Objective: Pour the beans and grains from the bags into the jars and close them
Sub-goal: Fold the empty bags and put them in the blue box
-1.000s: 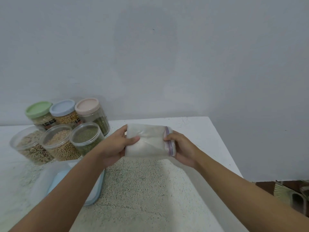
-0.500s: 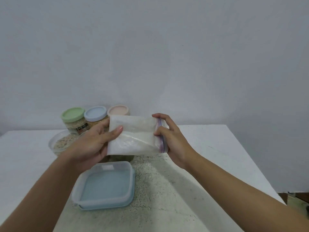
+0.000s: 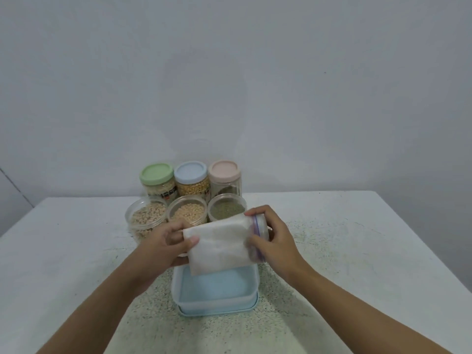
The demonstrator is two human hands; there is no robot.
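Above the blue container, the left hand pinches the zip bag by its bottom; the right hand grips its zip end. Soft, floppy, seemingly grain-filled, it needs both ends held. Filled jars stand behind.

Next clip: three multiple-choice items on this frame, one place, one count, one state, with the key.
1. Where is the bag? A. flat on the table B. inside a jar C. held in both hands
2. How many of the six jars have lids on? A. one B. three C. six
3. The front three jars are: A. open B. lidded C. tipped over
Key: 1 C, the left hand and right hand grip it above the blue box. 2 B, a green lid, blue lid and pink lid, back row. 3 A, their contents show uncovered.
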